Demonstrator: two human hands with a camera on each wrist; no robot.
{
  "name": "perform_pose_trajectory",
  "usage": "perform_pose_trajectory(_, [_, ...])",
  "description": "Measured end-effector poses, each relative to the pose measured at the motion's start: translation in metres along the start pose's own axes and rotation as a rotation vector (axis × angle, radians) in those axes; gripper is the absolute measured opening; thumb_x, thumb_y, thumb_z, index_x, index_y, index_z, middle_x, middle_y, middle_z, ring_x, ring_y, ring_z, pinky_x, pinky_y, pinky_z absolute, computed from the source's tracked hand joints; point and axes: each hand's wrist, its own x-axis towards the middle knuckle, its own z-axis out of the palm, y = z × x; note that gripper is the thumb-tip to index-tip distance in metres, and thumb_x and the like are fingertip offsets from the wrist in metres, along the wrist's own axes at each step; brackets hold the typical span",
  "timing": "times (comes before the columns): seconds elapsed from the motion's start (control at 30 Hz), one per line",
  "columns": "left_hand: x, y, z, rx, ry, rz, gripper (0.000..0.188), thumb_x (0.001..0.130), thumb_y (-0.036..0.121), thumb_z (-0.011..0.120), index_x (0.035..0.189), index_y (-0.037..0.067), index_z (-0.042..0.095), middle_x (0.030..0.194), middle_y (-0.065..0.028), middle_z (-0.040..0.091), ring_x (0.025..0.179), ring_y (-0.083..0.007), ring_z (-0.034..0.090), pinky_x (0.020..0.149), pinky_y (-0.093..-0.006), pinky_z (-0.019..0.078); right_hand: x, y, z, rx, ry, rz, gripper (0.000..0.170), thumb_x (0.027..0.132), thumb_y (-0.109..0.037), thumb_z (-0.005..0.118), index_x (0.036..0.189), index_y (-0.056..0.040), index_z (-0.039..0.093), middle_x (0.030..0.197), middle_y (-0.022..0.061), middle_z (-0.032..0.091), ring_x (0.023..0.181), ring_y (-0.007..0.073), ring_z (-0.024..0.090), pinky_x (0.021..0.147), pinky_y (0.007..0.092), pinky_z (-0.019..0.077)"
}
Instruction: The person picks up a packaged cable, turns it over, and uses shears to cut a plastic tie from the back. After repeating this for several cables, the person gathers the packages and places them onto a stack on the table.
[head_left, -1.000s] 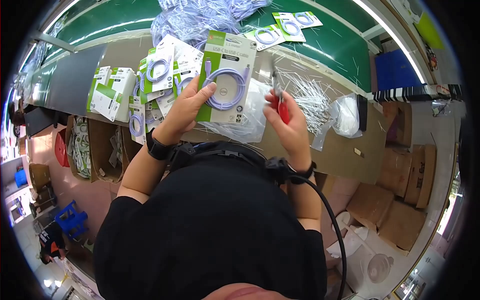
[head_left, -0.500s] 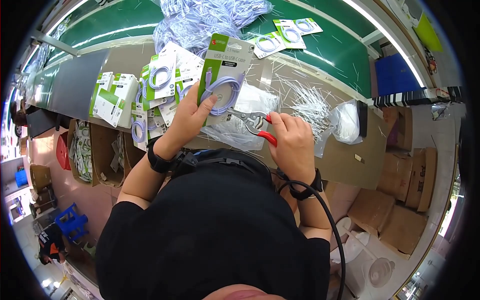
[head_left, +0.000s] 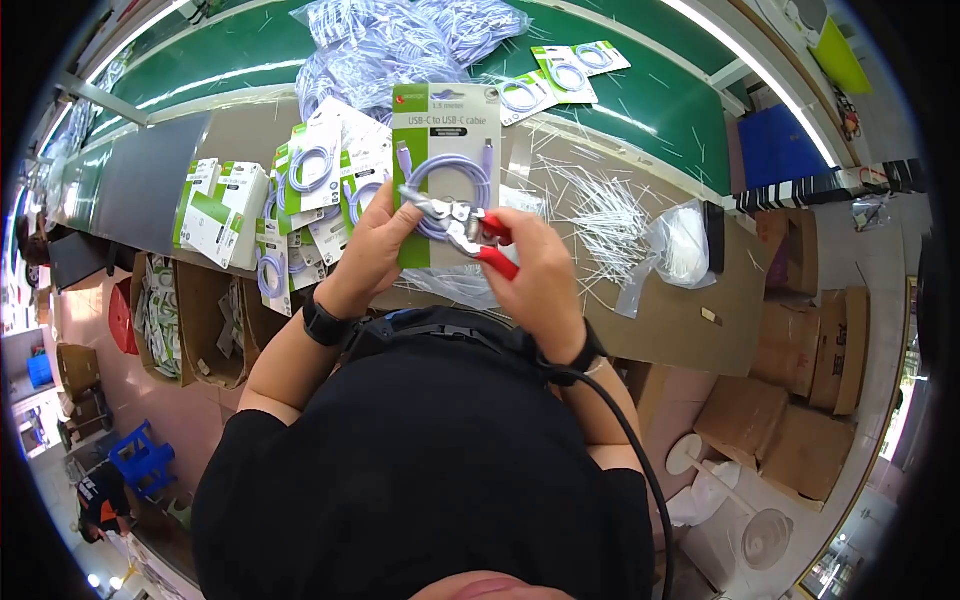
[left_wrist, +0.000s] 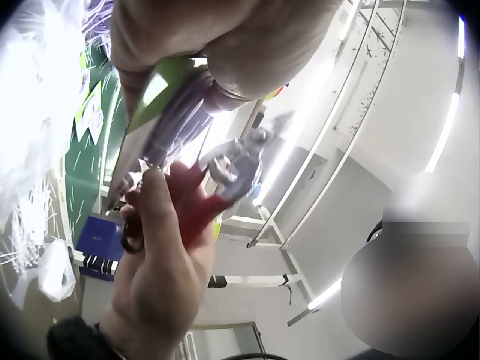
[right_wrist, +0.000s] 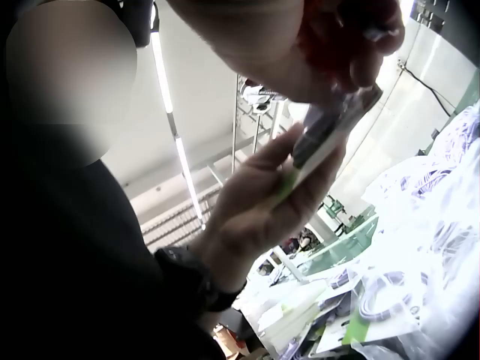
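In the head view my left hand [head_left: 372, 248] grips the lower left edge of a green and grey retail card [head_left: 447, 108] marked "USB-C to USB-C cable". A coiled lilac cable [head_left: 462, 168] is fixed to its front. My right hand [head_left: 540, 270] grips red-handled cutting pliers [head_left: 466, 232], whose metal head crosses the lower part of the coil close to my left thumb. The left wrist view shows the card edge-on, with the pliers [left_wrist: 229, 176] beside it in my right hand [left_wrist: 157, 255]. Exactly what the pliers' tips touch is hidden.
Thin white plastic ties [head_left: 610, 225] lie in a heap at right, beside a clear bag [head_left: 682, 245] of white material. More carded cables [head_left: 312, 165] and a stack of cards [head_left: 235, 205] stand at left. Bagged lilac cables [head_left: 385, 60] pile up at the back.
My right hand has brought the pliers left from beside the card to over the cable coil. The card, tilted half a second ago, now stands straighter and slightly lower.
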Motion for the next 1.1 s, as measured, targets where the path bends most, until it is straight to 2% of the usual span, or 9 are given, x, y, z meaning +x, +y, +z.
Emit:
perform_pose_trajectory(0.27, [-0.002, -0.013, -0.005, 0.104, 0.036, 0.071, 0.042, 0.094, 0.008, 0.048, 0.132, 0.001, 0.034, 0.12, -0.0099, 0.052, 0.108, -0.016, 0.053, 0.093, -0.0306, 0.0442, -0.001, 0.005, 0.031, -0.11, 0.039, -0.058, 0.037, 0.071, -0.002, 0.066, 0.106, -0.0022, 0.056, 0.089, 0.0159, 0.061, 0.08, 0.0307, 0.061, 0.072, 0.0367, 0.0483])
perform_pose_trajectory(0.5, [-0.009, 0.031, -0.034, -0.051, 0.122, 0.102, 0.042, 0.093, 0.008, 0.049, 0.132, 0.0, 0.036, 0.119, -0.0095, 0.053, 0.107, -0.015, 0.053, 0.093, -0.0309, 0.0447, -0.001, 0.018, 0.031, 0.141, 0.059, 0.34, 0.037, 0.072, -0.006, 0.066, 0.108, -0.0024, 0.056, 0.093, 0.0173, 0.061, 0.085, 0.0328, 0.06, 0.076, 0.0377, 0.0475])
perform_pose_trajectory(0.6, [-0.015, 0.051, -0.079, 0.192, 0.313, 0.162, 0.042, 0.092, 0.01, 0.051, 0.13, -0.002, 0.038, 0.118, -0.0106, 0.053, 0.107, -0.0173, 0.054, 0.092, -0.0319, 0.0455, 0.0, 0.03, 0.026, -0.008, -0.091, 0.149, 0.031, 0.08, -0.01, 0.066, 0.107, -0.0007, 0.057, 0.086, 0.0098, 0.062, 0.076, 0.0214, 0.059, 0.073, 0.0317, 0.0476])
perform_pose_trajectory(0.67, [-0.02, 0.067, -0.114, 0.22, 0.348, 0.125, 0.046, 0.09, 0.011, 0.054, 0.13, -0.003, 0.038, 0.118, -0.0129, 0.053, 0.107, -0.0199, 0.054, 0.091, -0.031, 0.0452, -0.006, 0.058, 0.02, -0.016, 0.026, 0.238, 0.032, 0.08, -0.011, 0.066, 0.108, -0.0008, 0.057, 0.087, 0.0101, 0.062, 0.076, 0.0217, 0.059, 0.073, 0.0315, 0.0475])
perform_pose_trajectory(0.73, [-0.02, 0.064, -0.194, 0.619, 0.434, 0.152, 0.046, 0.088, 0.013, 0.057, 0.127, -0.005, 0.041, 0.117, -0.0185, 0.054, 0.109, -0.0235, 0.054, 0.091, -0.0322, 0.0443, -0.015, 0.095, 0.023, 0.045, 0.222, 0.353, 0.034, 0.08, -0.013, 0.067, 0.11, -0.001, 0.056, 0.09, 0.0106, 0.062, 0.078, 0.0223, 0.059, 0.074, 0.0311, 0.0473])
perform_pose_trajectory(0.77, [-0.019, 0.065, -0.215, 0.621, 0.404, 0.14, 0.046, 0.088, 0.013, 0.057, 0.127, -0.005, 0.041, 0.117, -0.0185, 0.054, 0.109, -0.0235, 0.054, 0.091, -0.0322, 0.0443, -0.021, 0.112, 0.022, 0.031, 0.244, 0.371, 0.034, 0.08, -0.013, 0.067, 0.11, -0.001, 0.056, 0.09, 0.0106, 0.062, 0.078, 0.0223, 0.059, 0.074, 0.0311, 0.0473])
perform_pose_trajectory(0.83, [-0.01, 0.071, -0.237, 1.575, 0.738, 0.181, 0.046, 0.086, 0.017, 0.06, 0.123, -0.005, 0.045, 0.117, -0.0215, 0.054, 0.11, -0.0283, 0.053, 0.091, -0.0347, 0.0426, -0.03, 0.148, 0.022, -0.058, 0.308, 0.481, 0.036, 0.079, -0.013, 0.067, 0.11, -0.0009, 0.054, 0.094, 0.013, 0.061, 0.082, 0.0258, 0.059, 0.076, 0.0328, 0.0474])
perform_pose_trajectory(0.97, [0.078, 0.081, -0.144, 1.347, 0.378, 0.311, 0.044, 0.085, 0.021, 0.061, 0.12, -0.004, 0.049, 0.117, -0.0222, 0.054, 0.11, -0.0315, 0.053, 0.093, -0.0367, 0.0408, -0.047, 0.192, 0.048, -0.197, 0.285, 0.506, 0.039, 0.076, -0.013, 0.068, 0.111, -0.0013, 0.053, 0.097, 0.0155, 0.059, 0.087, 0.0309, 0.058, 0.077, 0.0361, 0.0472])
perform_pose_trajectory(1.1, [0.187, 0.042, -0.066, 1.528, -0.164, 0.347, 0.046, 0.085, 0.022, 0.061, 0.123, -0.001, 0.049, 0.119, -0.018, 0.053, 0.112, -0.0295, 0.051, 0.092, -0.0347, 0.0423, -0.058, 0.213, 0.075, -0.31, 0.309, 0.423, 0.041, 0.072, -0.013, 0.068, 0.109, -0.0038, 0.052, 0.097, 0.0148, 0.058, 0.088, 0.0334, 0.056, 0.079, 0.04, 0.0454])
